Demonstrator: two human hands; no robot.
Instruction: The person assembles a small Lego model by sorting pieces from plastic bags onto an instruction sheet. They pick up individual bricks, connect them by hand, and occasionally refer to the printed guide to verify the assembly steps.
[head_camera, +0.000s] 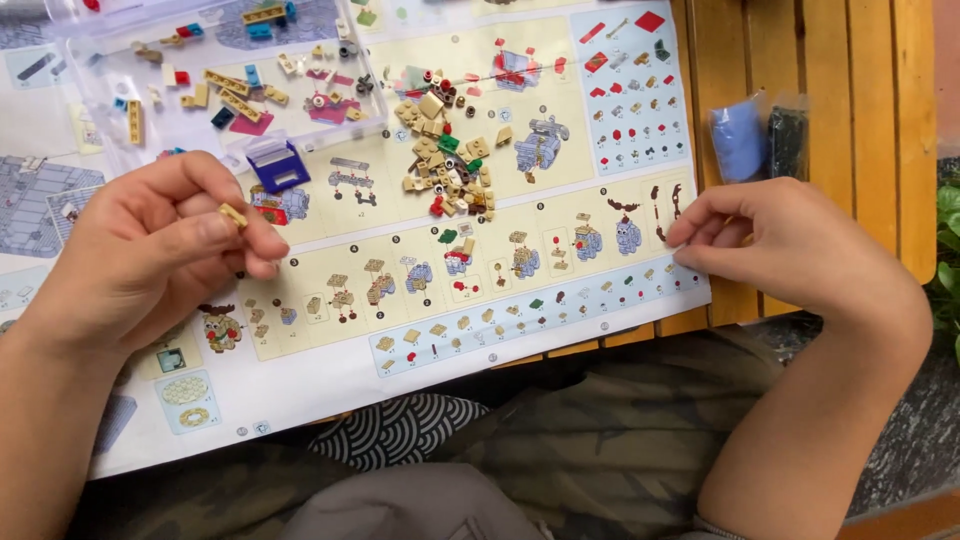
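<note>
My left hand (150, 250) pinches a small tan brick piece (233, 215) between thumb and fingertips, above the left part of a large printed instruction sheet (330, 370). My right hand (790, 245) rests at the sheet's right edge, its fingertips closed together on the paper near pictures of brown antlers; whether it holds a piece I cannot tell. A loose pile of small tan, red and green bricks (445, 160) lies on the sheet between and beyond the hands. A small blue box-like part (277, 165) sits just past my left fingers.
A clear plastic bag with several tan, blue and pink pieces (210, 90) lies at the back left. Two small bags, one blue (738, 140) and one dark (789, 140), sit on the wooden slat table (860, 90). The sheet overhangs the table's near edge above my lap.
</note>
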